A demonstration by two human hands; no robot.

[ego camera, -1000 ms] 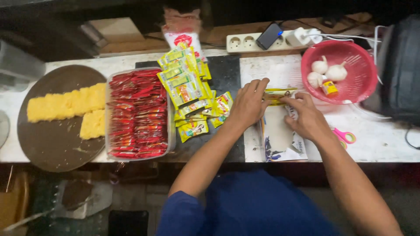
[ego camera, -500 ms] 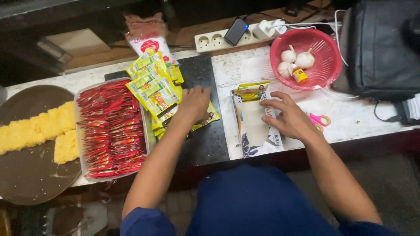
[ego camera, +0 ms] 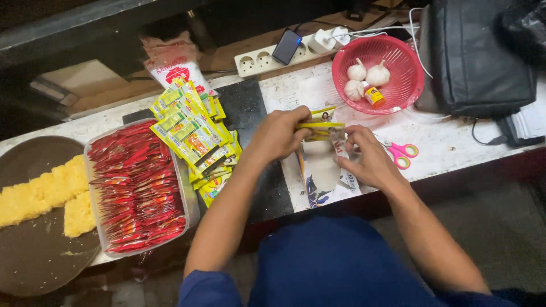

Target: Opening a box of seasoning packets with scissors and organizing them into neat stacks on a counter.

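My left hand and my right hand together grip a small stack of yellow seasoning sachets, held flat above a white printed wrapper on the counter. To the left lies a loose pile of yellow-green sachets. Beside that pile stands a clear tray packed with red sachets.
A round dark tray holds yellow noodle blocks at far left. A pink basket with garlic bulbs sits at the back right, pink scissors near it, a power strip behind, a black bag at right.
My left hand has come back from the yellow-green sachet pile to the right and now meets my right hand on the stack of yellow sachets. The camera view has shifted.
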